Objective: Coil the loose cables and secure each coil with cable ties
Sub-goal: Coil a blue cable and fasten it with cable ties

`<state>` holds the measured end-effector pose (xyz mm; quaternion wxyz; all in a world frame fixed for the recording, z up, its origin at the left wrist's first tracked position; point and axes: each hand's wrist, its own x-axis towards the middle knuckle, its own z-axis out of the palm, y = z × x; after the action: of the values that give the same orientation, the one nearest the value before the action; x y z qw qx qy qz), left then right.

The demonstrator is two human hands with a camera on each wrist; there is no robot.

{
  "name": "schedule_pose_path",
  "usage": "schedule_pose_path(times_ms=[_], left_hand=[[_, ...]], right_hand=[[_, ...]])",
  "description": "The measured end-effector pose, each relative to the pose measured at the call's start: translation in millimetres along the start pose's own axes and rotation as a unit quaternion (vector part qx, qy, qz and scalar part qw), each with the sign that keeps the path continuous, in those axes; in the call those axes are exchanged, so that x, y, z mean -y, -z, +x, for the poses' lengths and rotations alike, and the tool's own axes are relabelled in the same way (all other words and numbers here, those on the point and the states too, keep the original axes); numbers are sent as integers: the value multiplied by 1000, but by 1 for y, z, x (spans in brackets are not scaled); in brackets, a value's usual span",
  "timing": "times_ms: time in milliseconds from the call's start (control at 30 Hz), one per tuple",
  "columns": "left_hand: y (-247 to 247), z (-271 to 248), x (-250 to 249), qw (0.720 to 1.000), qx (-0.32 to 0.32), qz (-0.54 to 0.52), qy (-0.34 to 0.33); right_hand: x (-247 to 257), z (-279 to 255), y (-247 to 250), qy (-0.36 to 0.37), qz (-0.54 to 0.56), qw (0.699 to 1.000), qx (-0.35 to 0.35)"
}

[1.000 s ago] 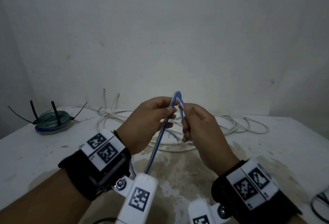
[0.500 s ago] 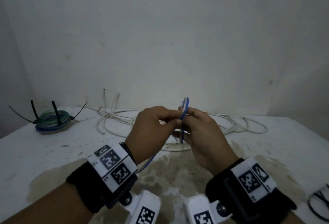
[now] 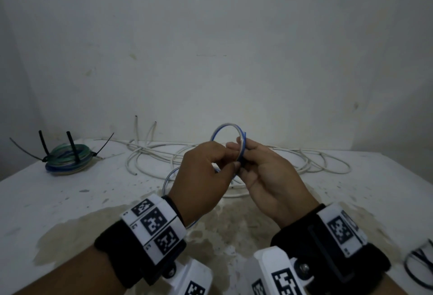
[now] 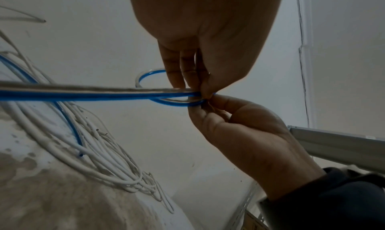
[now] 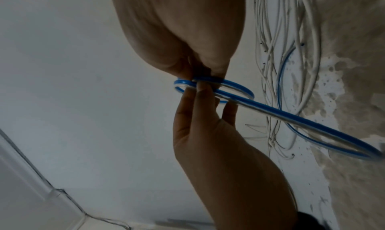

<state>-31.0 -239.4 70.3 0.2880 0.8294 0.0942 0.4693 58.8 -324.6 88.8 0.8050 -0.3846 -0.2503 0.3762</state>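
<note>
First loop of coiling: my left hand and right hand both pinch the blue cable; next, I judge, feed slack from 7 o'clock.

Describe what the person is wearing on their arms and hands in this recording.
Both hands, left hand and right hand, are bare, no gloves. Each wrist carries a black strap with a white plate of black square markers and a white camera housing.

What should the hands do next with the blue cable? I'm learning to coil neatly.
Probably lay a second turn onto the first. The blue cable has only one small loop, pinched where it crosses by the left hand and right hand, while a long tail runs off toward the table.
</note>
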Motion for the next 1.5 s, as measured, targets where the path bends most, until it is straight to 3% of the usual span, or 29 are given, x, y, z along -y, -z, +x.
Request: schedule_pose_path(times_ms=[267,700,967,1033,1133,1200,1267,1333,1500], left_hand=[[-4,-2,9,999,-8,25,-30],[-24,-17,16,991,5,106,-82],[-27,-17,31,984,102,128,-70],[-23,-11,32,981,156,106,-40],[-14,1,28,985,160,56,-46],[-5,12,33,983,184,7,11],[6,22,41,959,265,-41,92],[15,32,45,935,324,-57,131],[25,68,38,924,360,86,99]], right_hand=[[9,-3,6,-51,11,998,24],[7,3,3,45,73,996,-11],[36,11,15,102,63,993,-9],[43,9,17,107,47,993,-4],[58,2,21,111,20,993,19],[75,-3,25,118,11,992,33],[91,-9,31,124,-1,991,52],[105,-15,38,132,-22,989,68],[113,-31,48,138,-95,981,94]])
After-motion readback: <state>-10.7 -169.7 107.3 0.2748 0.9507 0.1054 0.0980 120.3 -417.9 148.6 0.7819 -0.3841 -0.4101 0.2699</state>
